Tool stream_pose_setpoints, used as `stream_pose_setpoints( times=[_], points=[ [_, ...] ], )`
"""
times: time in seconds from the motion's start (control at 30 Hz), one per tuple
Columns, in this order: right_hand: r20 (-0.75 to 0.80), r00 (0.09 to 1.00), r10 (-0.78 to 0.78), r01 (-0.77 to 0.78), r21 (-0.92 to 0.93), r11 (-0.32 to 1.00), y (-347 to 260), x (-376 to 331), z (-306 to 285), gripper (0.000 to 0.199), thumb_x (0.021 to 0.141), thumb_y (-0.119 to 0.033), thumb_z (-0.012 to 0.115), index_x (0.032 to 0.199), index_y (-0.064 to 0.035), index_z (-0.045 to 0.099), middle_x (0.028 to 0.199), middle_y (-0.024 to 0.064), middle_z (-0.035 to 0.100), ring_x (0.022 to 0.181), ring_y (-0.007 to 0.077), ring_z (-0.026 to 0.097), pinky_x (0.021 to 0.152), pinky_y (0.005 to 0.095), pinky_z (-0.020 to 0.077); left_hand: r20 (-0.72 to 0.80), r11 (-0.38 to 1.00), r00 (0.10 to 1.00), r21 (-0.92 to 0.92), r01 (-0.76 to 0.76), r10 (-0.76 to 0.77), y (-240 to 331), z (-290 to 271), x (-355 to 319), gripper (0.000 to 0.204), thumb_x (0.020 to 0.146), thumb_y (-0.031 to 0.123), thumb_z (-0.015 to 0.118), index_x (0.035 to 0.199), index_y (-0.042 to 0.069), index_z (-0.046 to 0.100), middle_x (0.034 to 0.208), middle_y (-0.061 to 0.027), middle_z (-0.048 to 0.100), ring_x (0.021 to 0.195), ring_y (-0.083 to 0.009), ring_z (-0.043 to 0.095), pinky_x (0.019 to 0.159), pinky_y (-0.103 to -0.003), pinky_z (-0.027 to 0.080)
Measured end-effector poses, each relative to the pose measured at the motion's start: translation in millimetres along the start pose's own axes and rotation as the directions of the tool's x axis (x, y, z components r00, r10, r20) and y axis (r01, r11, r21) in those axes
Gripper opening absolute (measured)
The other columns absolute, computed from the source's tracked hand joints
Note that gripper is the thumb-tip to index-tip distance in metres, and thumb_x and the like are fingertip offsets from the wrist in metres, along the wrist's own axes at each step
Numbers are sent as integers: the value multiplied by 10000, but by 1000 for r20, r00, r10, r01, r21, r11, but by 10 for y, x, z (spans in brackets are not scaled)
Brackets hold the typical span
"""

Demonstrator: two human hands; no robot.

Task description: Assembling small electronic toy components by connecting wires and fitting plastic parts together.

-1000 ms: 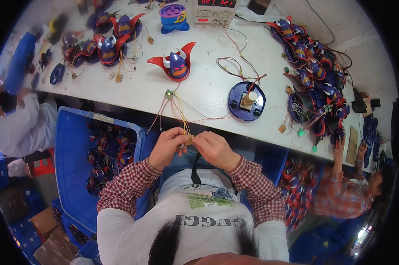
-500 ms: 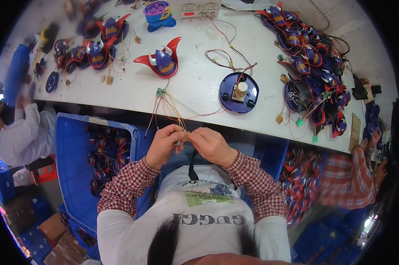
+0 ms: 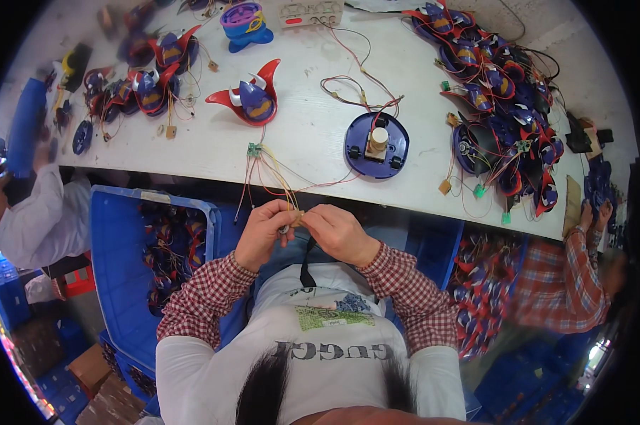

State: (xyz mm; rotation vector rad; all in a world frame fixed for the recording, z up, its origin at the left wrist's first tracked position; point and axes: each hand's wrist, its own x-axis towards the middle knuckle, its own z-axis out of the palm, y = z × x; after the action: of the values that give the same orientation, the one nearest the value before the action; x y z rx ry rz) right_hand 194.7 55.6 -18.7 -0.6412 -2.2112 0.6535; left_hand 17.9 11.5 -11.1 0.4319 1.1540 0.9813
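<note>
1. Just below the front edge of the white worktop (image 3: pixel 433 185), we hold both hands close together before the body, with our forearms angling inward from the lower left and lower right in red-and-white checked sleeves (image 3: pixel 208 297).
2. Our left hand (image 3: pixel 263 234) has its thumb and forefinger brought together; this grip pinches a small tan rectangular board (image 3: pixel 298 219) by its left side. A little round metallic piece (image 3: pixel 284 229) shows beneath those fingers.
3. Our right hand (image 3: pixel 342 236) comes from the other side, knuckles up and fingers curled, its tips at the board's right edge. We cannot tell whether this grip pinches the board or only touches it.
4. So the tan board lies between our two sets of fingertips, off the worktop.
5. Thin yellow and red wires (image 3: pixel 286 185) run up from near it to a small green circuit board (image 3: pixel 254 149) on the worktop.
6. Beyond that sits a purple horned toy head with a flaring red collar (image 3: pixel 255 106); to its right rests a round purple plastic base (image 3: pixel 398 146) bearing a pale upright cylinder (image 3: pixel 379 137).
</note>
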Motion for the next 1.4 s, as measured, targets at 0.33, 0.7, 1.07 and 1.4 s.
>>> stream_pose_setpoints(
  times=[0.33, 0.7, 1.07, 1.4],
  points=[
    [-5, 999, 33, -33, -5, 999, 23, -69, -7, 188, 735, 42, 638, 911, -9, 593, 834, 91, 588, 658, 224, 563, 576, 284, 472, 20, 986, 998, 157, -64, 62, -39, -6, 0, 115, 884, 66, 573, 959, -18, 595, 786, -73, 591, 619, -106, 559, 528, -180, 446],
    [-343, 836, 429, -460, -11, 888, 215, 347, -990, 541, 755, -132, 750, 1211, 5, 494, 1084, 125, 515, 740, 152, 531, 613, 248, 455, 580, -73, 534, 717, -694, 616, 469, 623, 413, 805, 697, 325, 768, 1310, -36, 389, 1266, -216, 448, 1111, -351, 466, 961, -435, 373],
    [-233, 962, 139, -215, -343, 914, 603, 376, -799, 289, 727, -150, 688, 975, -52, 577, 887, 99, 563, 717, 267, 582, 605, 321, 482, 578, -212, 482, 757, -618, 658, 194, 856, 1337, 1006, 553, 426, 802, 1328, -49, 370, 1273, -211, 454, 1154, -344, 453, 957, -440, 327],
    [-406, 880, 247, -451, -548, 705, 1679, 423, -1749, 219, 823, -209, 666, 869, -3, 607, 767, 115, 603, 635, 275, 544, 613, 353, 455, 531, -157, 377, 711, -685, 759, 413, 431, 676, 810, 636, 342, 813, 1242, -26, 422, 1207, -214, 449, 1086, -371, 466, 961, -417, 375]
  ],
)
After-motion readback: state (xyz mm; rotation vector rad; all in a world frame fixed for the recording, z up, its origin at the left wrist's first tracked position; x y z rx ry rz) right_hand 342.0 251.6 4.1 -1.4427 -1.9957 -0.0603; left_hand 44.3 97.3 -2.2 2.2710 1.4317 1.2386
